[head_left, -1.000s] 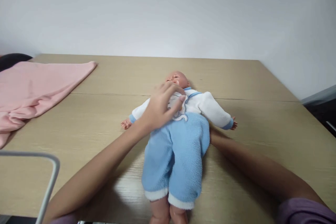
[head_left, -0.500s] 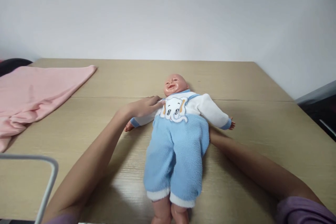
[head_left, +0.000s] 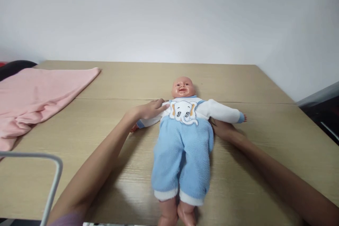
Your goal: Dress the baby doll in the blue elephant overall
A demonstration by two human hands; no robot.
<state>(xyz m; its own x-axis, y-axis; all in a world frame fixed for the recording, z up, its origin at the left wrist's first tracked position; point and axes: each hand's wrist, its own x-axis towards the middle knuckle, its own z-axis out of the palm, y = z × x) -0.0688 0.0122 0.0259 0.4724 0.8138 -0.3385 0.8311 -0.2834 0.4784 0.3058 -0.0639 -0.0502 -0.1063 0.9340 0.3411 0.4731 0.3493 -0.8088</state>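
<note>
A baby doll (head_left: 182, 137) lies face up on the table, feet toward me. It wears a white top and blue fleece overalls with an elephant face on the chest. My left hand (head_left: 153, 109) is on the doll's upper arm at the left of the picture, its thumb reaching onto the chest and its fingers over the shoulder. My right hand (head_left: 224, 130) is against the doll's other side, below the outstretched sleeve; its fingers are hidden behind the doll's body and sleeve.
A pink cloth (head_left: 45, 95) lies partly bunched on the left of the wooden table (head_left: 127, 81). A pale metal bar (head_left: 53, 180) curves in at the lower left. Dark objects (head_left: 323, 113) stand past the table's right edge, and a wall is behind.
The doll has shifted slightly right in view and straightened, its head now facing more forward. My right hand shows more, farther out from beneath the doll's side. My left hand stays on its arm.
</note>
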